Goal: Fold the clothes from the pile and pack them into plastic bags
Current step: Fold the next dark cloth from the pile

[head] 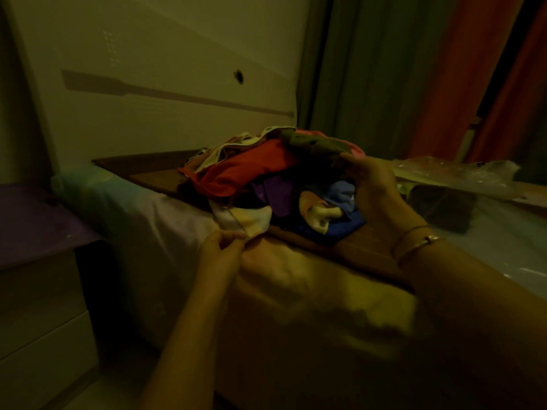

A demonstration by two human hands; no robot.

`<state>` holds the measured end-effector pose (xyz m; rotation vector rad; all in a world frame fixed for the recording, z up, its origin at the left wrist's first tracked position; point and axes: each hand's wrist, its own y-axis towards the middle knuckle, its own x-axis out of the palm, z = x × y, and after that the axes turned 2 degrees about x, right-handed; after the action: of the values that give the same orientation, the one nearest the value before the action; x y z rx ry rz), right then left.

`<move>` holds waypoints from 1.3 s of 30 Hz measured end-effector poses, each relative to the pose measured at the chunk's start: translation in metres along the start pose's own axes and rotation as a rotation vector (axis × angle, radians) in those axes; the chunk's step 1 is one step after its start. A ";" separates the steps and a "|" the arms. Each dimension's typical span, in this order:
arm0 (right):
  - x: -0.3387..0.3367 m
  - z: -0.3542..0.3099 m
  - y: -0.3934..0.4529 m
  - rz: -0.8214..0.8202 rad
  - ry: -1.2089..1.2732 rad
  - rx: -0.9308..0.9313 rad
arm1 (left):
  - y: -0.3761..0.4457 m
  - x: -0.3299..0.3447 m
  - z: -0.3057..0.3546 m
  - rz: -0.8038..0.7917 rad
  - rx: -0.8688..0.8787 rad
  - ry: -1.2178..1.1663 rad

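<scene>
Dim light, blurred near field. Left hand (220, 247), nearest, pinches the hanging corner of a pale yellow-and-white garment (247, 220) at the near left edge of the pile. Right hand (374, 192), bracelets (414, 242) on the wrist, rests against the pile's right side with fingers curled on a dark cloth (313, 143), apparently gripping it. Pile of clothes (257, 170), red, purple and blue, sits on a brown board (154, 170). Far right: crumpled plastic bags (461, 173). Beyond, curtains (384, 69).
</scene>
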<state>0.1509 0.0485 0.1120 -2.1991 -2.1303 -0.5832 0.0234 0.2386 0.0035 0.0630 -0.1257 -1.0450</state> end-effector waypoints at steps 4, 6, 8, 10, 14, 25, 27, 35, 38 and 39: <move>-0.019 -0.025 -0.046 -0.017 0.130 -0.060 | -0.021 0.018 0.008 -0.048 0.057 0.009; -0.025 -0.033 -0.074 -0.024 0.103 -0.044 | -0.032 0.028 0.013 -0.068 0.072 -0.015; -0.034 -0.032 -0.105 -0.083 0.096 0.071 | -0.046 0.038 0.019 -0.085 0.102 -0.063; -0.046 -0.026 -0.140 -0.113 0.061 0.167 | -0.061 0.045 0.024 -0.111 0.128 -0.079; -0.079 -0.019 -0.179 0.001 -0.274 0.108 | -0.082 0.056 0.015 -0.192 0.268 0.106; -0.111 -0.052 -0.220 -0.358 -0.448 -0.078 | -0.126 0.069 0.023 -0.631 0.569 0.413; -0.110 -0.050 -0.220 -0.327 -0.490 -0.113 | -0.126 0.067 0.029 -0.517 0.572 0.421; -0.120 -0.029 -0.204 -0.118 -1.027 -0.493 | -0.115 0.038 0.057 -0.283 0.606 0.304; -0.119 -0.029 -0.205 -0.154 -1.067 -0.478 | -0.117 0.026 0.062 -0.267 0.587 0.337; -0.119 -0.030 -0.206 -0.157 -1.075 -0.478 | -0.116 0.022 0.063 -0.262 0.574 0.347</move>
<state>-0.0559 -0.0606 0.0576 -3.0887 -2.8504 0.2319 -0.0740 0.1616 0.0545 0.7952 -0.0999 -1.2158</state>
